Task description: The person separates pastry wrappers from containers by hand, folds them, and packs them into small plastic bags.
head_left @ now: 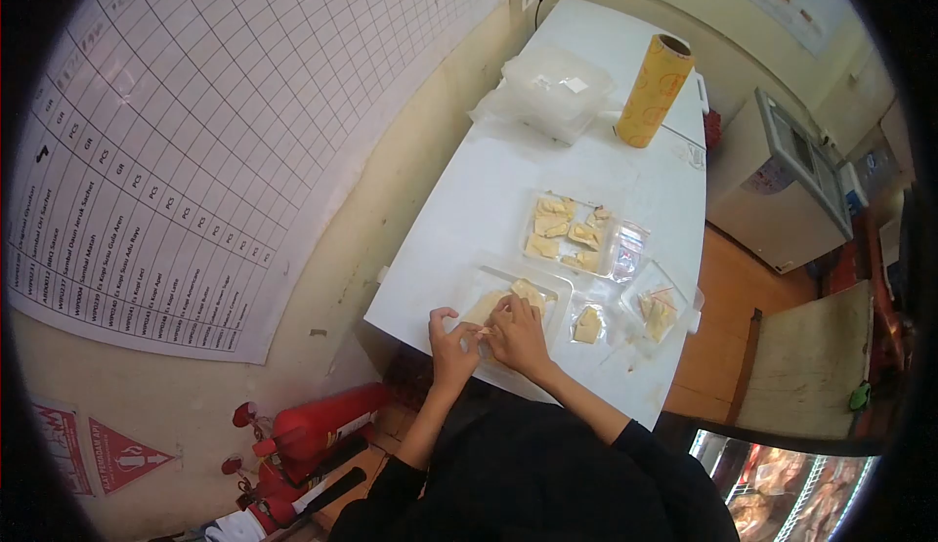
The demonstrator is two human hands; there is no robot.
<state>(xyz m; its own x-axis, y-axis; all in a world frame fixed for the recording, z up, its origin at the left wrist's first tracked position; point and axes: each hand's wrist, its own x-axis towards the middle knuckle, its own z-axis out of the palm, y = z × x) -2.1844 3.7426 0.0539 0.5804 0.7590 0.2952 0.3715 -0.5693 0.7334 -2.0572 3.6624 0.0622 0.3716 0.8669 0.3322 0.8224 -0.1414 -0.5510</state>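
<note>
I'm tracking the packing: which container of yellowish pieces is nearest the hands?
The clear tray partly beneath the left hand and right hand; no hand is over the others.

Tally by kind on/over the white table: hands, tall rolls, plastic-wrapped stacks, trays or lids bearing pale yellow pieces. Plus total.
Hands: 2
Tall yellow roll: 1
Plastic-wrapped stack: 1
Trays or lids bearing pale yellow pieces: 3
Total: 7
</note>
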